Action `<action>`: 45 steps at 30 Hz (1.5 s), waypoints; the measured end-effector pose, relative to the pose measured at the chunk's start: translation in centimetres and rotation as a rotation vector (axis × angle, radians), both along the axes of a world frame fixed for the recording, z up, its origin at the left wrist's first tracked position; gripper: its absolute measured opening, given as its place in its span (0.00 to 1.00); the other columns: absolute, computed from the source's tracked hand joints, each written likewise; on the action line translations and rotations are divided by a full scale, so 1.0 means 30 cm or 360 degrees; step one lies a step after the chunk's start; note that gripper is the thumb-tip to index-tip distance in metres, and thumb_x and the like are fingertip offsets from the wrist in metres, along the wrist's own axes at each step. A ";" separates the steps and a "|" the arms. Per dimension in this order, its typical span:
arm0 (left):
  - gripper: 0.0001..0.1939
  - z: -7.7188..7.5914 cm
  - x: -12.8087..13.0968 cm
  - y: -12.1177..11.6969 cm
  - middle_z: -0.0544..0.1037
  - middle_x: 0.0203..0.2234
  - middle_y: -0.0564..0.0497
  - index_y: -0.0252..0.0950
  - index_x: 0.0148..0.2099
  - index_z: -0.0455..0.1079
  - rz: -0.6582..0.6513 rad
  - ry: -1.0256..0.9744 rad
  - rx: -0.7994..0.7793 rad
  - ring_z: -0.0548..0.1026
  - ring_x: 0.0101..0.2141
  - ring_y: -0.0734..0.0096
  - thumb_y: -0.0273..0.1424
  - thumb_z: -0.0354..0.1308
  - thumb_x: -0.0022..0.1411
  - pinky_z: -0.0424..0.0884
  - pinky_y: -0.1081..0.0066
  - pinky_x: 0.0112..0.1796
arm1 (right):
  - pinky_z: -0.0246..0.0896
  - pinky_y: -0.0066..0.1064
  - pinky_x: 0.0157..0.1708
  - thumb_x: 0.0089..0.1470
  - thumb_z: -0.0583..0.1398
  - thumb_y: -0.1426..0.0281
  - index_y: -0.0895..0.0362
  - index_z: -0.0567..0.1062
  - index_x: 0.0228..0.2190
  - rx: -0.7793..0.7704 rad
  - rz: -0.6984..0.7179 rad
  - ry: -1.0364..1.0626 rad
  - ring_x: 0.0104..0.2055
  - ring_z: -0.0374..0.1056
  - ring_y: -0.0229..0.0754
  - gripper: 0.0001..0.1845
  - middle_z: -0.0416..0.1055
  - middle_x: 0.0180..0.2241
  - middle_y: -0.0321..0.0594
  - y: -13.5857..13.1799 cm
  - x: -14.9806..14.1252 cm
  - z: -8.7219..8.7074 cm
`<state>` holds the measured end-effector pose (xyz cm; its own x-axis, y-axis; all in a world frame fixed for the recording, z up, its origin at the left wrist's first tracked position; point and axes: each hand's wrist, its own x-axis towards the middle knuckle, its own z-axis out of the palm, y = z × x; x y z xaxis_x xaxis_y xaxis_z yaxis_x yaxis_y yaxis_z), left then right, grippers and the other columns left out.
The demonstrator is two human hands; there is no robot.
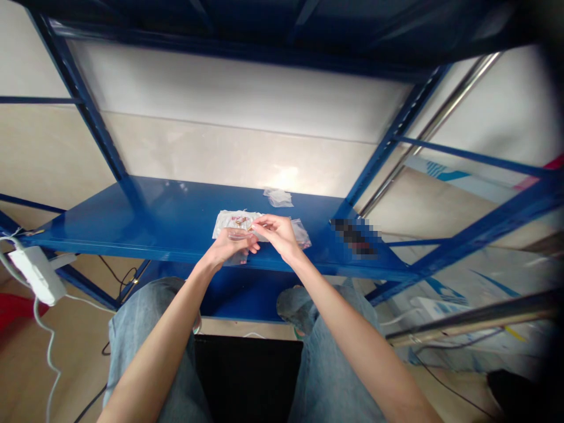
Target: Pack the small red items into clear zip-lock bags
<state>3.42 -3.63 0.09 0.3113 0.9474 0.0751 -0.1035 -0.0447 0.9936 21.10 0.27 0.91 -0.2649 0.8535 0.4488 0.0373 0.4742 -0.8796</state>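
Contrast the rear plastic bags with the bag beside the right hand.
The rear plastic bags look whitish; the near bag shows reddish pieces. The rear plastic bags lie farther back; the near bag sits beside the right hand. All are plastic, on the blue shelf.

Single head-worn view, taken from above the person's lap and directed forward and down, the left forearm (163, 341) and right forearm (352, 323) entering from the lower edge. The blue shelf (176, 217) crosses the middle of the wide field at arm's reach, the left hand (231, 244) and right hand (279, 234) near centre; beyond stands the pale wall (238, 141), beneath a dark upper shelf (264, 35).
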 end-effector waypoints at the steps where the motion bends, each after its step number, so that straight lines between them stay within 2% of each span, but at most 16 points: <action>1: 0.23 -0.003 0.000 0.001 0.83 0.29 0.40 0.29 0.35 0.80 -0.0008 0.0013 0.0016 0.76 0.24 0.68 0.47 0.71 0.52 0.72 0.72 0.22 | 0.66 0.32 0.35 0.52 0.69 0.59 0.56 0.83 0.34 0.0025 0.0011 -0.0026 0.36 0.75 0.45 0.13 0.81 0.34 0.43 -0.011 0.006 0.001; 8: 0.20 -0.013 0.008 0.005 0.83 0.29 0.41 0.30 0.37 0.81 -0.0058 0.0045 0.0068 0.76 0.26 0.68 0.45 0.70 0.55 0.73 0.72 0.25 | 0.62 0.34 0.40 0.56 0.66 0.65 0.54 0.82 0.32 0.0345 -0.0111 -0.0323 0.43 0.73 0.46 0.06 0.79 0.36 0.41 -0.039 0.032 0.028; 11: 0.19 -0.006 0.018 -0.003 0.83 0.28 0.41 0.31 0.36 0.81 -0.0105 0.0069 0.0108 0.77 0.27 0.66 0.44 0.69 0.56 0.73 0.72 0.26 | 0.63 0.34 0.42 0.55 0.67 0.67 0.53 0.82 0.31 0.0397 -0.0029 -0.0403 0.45 0.72 0.46 0.04 0.79 0.38 0.41 -0.046 0.037 0.048; 17: 0.17 0.008 0.028 -0.016 0.83 0.29 0.41 0.31 0.32 0.81 -0.0186 0.0155 0.0197 0.78 0.28 0.66 0.43 0.67 0.58 0.73 0.72 0.29 | 0.61 0.39 0.54 0.55 0.66 0.70 0.54 0.81 0.29 0.0464 0.0150 -0.0519 0.48 0.71 0.46 0.03 0.77 0.40 0.40 -0.055 0.046 0.086; 23: 0.17 0.003 0.028 -0.015 0.83 0.29 0.41 0.31 0.34 0.80 -0.0187 0.0149 0.0154 0.78 0.29 0.66 0.43 0.68 0.57 0.73 0.71 0.30 | 0.61 0.39 0.53 0.58 0.65 0.70 0.53 0.80 0.30 0.0489 0.0242 -0.0701 0.49 0.71 0.45 0.03 0.76 0.41 0.38 -0.052 0.071 0.111; 30: 0.17 0.009 0.033 -0.029 0.83 0.30 0.40 0.30 0.34 0.80 -0.0248 0.0159 0.0094 0.78 0.30 0.65 0.41 0.70 0.55 0.72 0.72 0.29 | 0.61 0.42 0.56 0.58 0.64 0.72 0.51 0.81 0.33 0.0526 0.0312 -0.0780 0.52 0.70 0.47 0.04 0.76 0.45 0.38 -0.067 0.089 0.113; 34: 0.18 0.003 0.036 -0.025 0.82 0.31 0.40 0.29 0.36 0.80 -0.0260 0.0090 0.0053 0.77 0.27 0.66 0.42 0.70 0.55 0.73 0.72 0.26 | 0.63 0.41 0.54 0.60 0.63 0.69 0.52 0.81 0.31 0.0457 0.0336 -0.0739 0.50 0.72 0.46 0.06 0.76 0.46 0.40 -0.073 0.088 0.118; 40: 0.18 0.016 0.040 -0.034 0.82 0.30 0.40 0.31 0.37 0.80 -0.0187 -0.0094 0.0058 0.79 0.28 0.64 0.43 0.69 0.57 0.74 0.70 0.28 | 0.63 0.37 0.52 0.64 0.59 0.64 0.53 0.78 0.31 0.0401 0.0351 -0.0623 0.49 0.71 0.45 0.11 0.76 0.43 0.39 -0.093 0.073 0.124; 45: 0.26 0.013 0.040 -0.034 0.83 0.42 0.36 0.30 0.50 0.77 -0.0325 -0.0030 -0.0045 0.83 0.40 0.55 0.41 0.72 0.54 0.77 0.66 0.37 | 0.64 0.30 0.40 0.66 0.55 0.62 0.52 0.72 0.34 0.0330 0.0000 -0.0448 0.39 0.70 0.41 0.11 0.73 0.35 0.36 -0.098 0.068 0.107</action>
<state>4.61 -4.65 0.49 0.4958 0.8665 0.0569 -0.1263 0.0071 0.9920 23.13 -2.67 4.11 -0.4032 0.7516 0.5220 0.2648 0.6419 -0.7196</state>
